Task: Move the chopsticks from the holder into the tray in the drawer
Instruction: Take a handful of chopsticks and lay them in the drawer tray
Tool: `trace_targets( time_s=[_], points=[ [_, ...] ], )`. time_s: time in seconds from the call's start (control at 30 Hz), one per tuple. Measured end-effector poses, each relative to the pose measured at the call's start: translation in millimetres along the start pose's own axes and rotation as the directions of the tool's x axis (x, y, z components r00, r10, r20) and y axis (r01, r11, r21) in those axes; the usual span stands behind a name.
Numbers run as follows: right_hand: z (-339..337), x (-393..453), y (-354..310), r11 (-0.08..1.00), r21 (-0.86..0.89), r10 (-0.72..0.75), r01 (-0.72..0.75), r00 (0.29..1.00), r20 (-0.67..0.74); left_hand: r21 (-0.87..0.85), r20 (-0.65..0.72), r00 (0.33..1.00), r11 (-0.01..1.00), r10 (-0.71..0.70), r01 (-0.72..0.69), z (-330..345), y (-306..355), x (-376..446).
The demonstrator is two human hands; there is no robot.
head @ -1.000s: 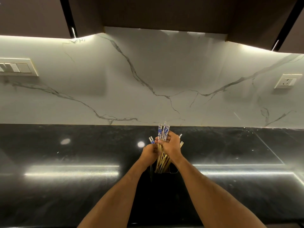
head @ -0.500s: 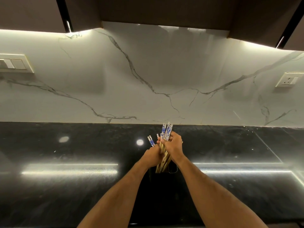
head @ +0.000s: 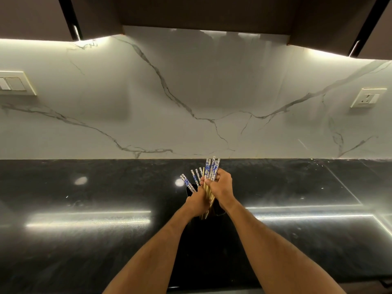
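A bunch of wooden chopsticks [head: 212,169] with blue-and-white patterned tops stands in a dark holder [head: 216,211] on the black counter, mid-frame. My right hand [head: 220,186] grips the upper part of the main bunch. My left hand [head: 196,202] grips the chopsticks lower down on the left, and a few more patterned tops [head: 187,183] fan out to the left above it. The holder is mostly hidden behind both hands and hard to tell from the dark counter. No drawer or tray is in view.
The glossy black counter [head: 84,230] runs the full width, backed by a white marble wall [head: 191,92]. A switch plate [head: 14,83] is on the left wall and a socket [head: 368,98] on the right. Dark cabinets [head: 201,11] hang overhead.
My hands have drawn closer together round the chopsticks, which stand higher. More patterned tops have fanned out to the left above my left hand.
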State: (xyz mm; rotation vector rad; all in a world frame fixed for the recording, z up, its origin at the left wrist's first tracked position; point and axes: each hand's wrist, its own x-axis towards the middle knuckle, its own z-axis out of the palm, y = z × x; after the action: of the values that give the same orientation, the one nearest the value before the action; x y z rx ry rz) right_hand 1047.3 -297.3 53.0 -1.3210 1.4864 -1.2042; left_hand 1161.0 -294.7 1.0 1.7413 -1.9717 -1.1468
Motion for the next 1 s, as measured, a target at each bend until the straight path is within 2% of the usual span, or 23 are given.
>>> trace_targets(
  time_s=[0.2,0.33,0.63,0.8,1.0],
  points=[
    [-6.6,1.1,-8.2,0.995,0.091,0.033,-0.034,0.999,0.016,-0.14,-0.159,0.987,0.988,0.04,-0.063,-9.5,26.1,-33.8],
    [-10.4,-0.1,-15.1,0.989,0.144,0.012,-0.013,1.0,0.01,-0.13,-0.248,0.967,0.987,0.063,-0.097,-15.5,25.2,-35.0],
    [-23.6,-6.6,-67.8,0.967,0.211,-0.157,0.146,0.987,0.032,-0.238,-0.428,0.895,0.939,0.128,-0.248,-39.4,48.5,-47.6],
    [-42.6,-10.0,-98.7,0.928,0.238,-0.321,0.287,0.94,0.116,-0.441,-0.373,0.912,0.831,0.174,-0.339,-53.6,64.6,-67.6],
    [-65.6,-19.5,-121.0,0.91,0.109,-0.415,0.401,0.88,0.231,-0.545,-0.268,0.937,0.767,0.225,-0.34,-58.3,78.2,-95.5]
  ],
)
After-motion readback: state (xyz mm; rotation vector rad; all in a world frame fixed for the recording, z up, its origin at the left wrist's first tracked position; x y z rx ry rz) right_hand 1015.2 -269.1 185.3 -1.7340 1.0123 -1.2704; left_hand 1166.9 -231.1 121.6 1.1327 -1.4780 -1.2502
